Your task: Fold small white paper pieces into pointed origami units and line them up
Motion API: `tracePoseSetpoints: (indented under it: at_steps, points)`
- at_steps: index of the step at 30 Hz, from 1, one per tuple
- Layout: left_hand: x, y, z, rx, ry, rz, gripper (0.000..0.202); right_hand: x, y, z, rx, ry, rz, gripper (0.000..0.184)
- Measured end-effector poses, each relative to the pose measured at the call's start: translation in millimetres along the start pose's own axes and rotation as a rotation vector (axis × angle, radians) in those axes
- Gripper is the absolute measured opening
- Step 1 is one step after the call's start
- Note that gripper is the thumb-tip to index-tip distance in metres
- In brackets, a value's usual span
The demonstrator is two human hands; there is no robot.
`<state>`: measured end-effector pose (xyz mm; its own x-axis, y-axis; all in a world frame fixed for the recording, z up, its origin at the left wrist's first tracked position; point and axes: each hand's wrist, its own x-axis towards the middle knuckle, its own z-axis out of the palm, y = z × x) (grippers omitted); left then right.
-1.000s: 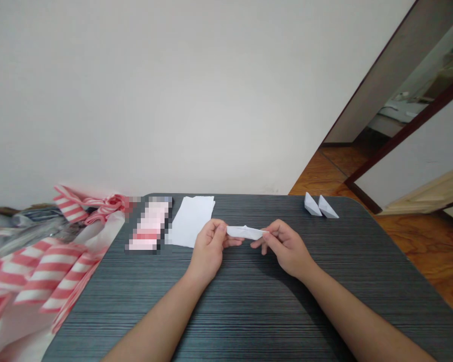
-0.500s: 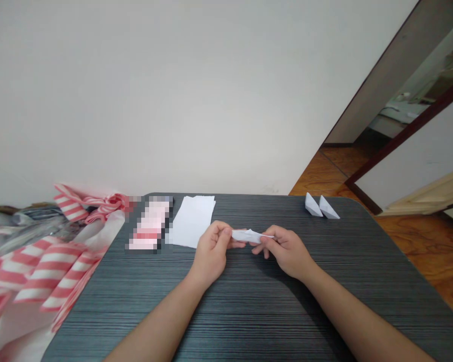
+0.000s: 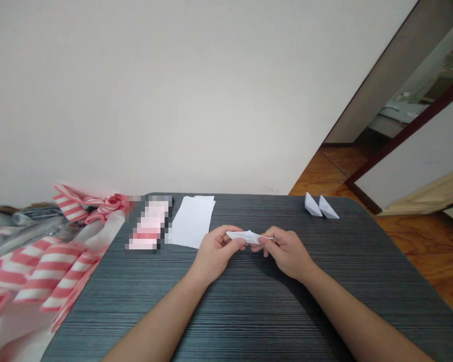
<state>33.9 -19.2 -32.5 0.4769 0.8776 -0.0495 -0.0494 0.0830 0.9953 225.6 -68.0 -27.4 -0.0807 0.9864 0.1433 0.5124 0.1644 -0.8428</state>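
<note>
A small folded white paper piece (image 3: 248,236) is held just above the dark striped table (image 3: 249,306), between both hands. My left hand (image 3: 215,254) pinches its left end with thumb and fingers closed. My right hand (image 3: 287,251) pinches its right end in the same way. The two hands almost touch under the paper. A stack of flat white paper sheets (image 3: 192,220) lies just behind my left hand. Two finished white paper boats (image 3: 320,206) stand side by side at the table's far right corner.
A blurred pink and white pack (image 3: 149,223) lies left of the sheets. Red and white striped plastic bags (image 3: 38,261) are heaped off the table's left edge. A white wall runs behind; wooden floor and a doorway (image 3: 400,130) show at right.
My hands have drawn closer together along the folded paper. The left fingers have slid rightwards under it, and the paper sits a little lower.
</note>
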Motion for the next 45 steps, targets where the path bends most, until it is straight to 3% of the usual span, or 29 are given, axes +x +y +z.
tracePoseSetpoints:
  at_steps: [10,15,24,35,45]
  points:
    - [-0.5,5.4,1.8,0.042,0.062,-0.01,0.018,1.0,4.7,7.0,0.223,0.008,0.056,0.02]
    - [-1.0,6.7,2.1,0.054,0.056,0.004,0.018,2.2,5.6,7.4,0.358,-0.107,0.124,0.017]
    - [1.0,6.8,4.6,0.037,0.0,-0.035,0.017,2.1,4.6,5.1,0.318,-0.133,0.128,0.025]
    - [-0.5,3.9,-0.2,0.344,-0.018,0.043,0.021,3.4,4.7,5.7,0.228,-0.157,0.076,0.024]
    - [-4.1,13.6,2.2,0.53,-0.229,0.062,0.025,3.8,-4.7,2.8,0.103,-0.251,0.047,0.022]
